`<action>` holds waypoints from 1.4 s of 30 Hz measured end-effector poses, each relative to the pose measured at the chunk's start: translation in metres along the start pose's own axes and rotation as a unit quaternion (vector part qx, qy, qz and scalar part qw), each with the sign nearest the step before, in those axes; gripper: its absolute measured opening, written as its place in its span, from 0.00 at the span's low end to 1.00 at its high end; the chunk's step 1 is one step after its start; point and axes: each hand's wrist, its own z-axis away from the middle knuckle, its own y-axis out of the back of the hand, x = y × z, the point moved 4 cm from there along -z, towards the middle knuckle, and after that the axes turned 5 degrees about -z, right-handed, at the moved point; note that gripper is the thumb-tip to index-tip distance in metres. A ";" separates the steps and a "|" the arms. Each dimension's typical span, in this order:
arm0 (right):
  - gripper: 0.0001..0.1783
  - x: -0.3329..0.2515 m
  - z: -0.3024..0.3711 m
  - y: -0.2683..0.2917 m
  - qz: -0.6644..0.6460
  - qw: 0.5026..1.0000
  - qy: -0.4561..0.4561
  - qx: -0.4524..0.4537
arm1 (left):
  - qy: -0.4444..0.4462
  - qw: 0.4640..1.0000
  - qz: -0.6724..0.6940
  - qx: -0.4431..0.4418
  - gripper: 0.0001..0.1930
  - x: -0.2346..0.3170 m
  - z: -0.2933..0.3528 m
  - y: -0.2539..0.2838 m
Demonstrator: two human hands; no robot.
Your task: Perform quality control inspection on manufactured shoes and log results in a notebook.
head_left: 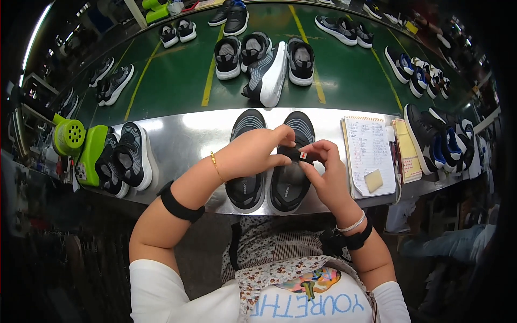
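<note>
A pair of black sneakers lies side by side on the metal bench in front of me, toes pointing away. The left sneaker (245,191) has nothing touching it but the shadow of my arm above. Over the right sneaker (291,188), my left hand (261,149) pinches the black tongue (290,154) between thumb and fingers. My right hand (328,175) grips the tongue's other side with thumb and forefinger, beside a small white label (303,155) with a red arrow. My fingers hide part of the tongue and laces.
An open notebook (371,151) with a beige block (372,181) lies to the right, near more sneakers (420,137). Another pair (132,156) and a green device (91,153) stand left. Beyond the metal bench (183,134), a green surface (177,81) carries several shoes.
</note>
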 end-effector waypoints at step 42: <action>0.27 0.032 0.057 -0.040 -0.816 0.551 -0.174 0.014 | -0.053 0.253 0.946 0.196 0.29 -0.041 0.120 -0.090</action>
